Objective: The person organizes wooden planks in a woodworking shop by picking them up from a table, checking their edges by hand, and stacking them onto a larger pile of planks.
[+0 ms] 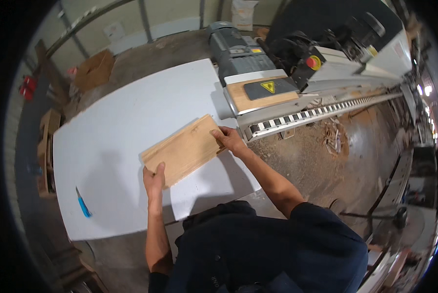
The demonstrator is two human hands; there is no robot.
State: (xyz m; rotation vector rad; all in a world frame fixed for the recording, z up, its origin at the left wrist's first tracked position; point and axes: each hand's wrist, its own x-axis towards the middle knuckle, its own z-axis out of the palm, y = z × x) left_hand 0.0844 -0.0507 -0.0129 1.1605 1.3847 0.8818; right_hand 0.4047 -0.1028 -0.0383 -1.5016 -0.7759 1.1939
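A light brown wooden board point(187, 149) is held between my two hands over the white table. Its left end is gripped by my left hand point(154, 179), thumb on the upper face and fingers hidden beneath. My right hand point(228, 140) grips the right end the same way, thumb on top. The board lies at a slant, its right end farther from me. Layered edges show along its long sides; whether it is one piece or a stack I cannot tell.
A blue-handled knife point(83, 204) lies on the white table point(101, 127) at left. Beyond the table's right end stands a machine with a grey motor point(241, 56), a red stop button point(313, 62) and a conveyor chain point(321, 111). Another board point(245, 97) sits on that machine. Sawdust covers the floor.
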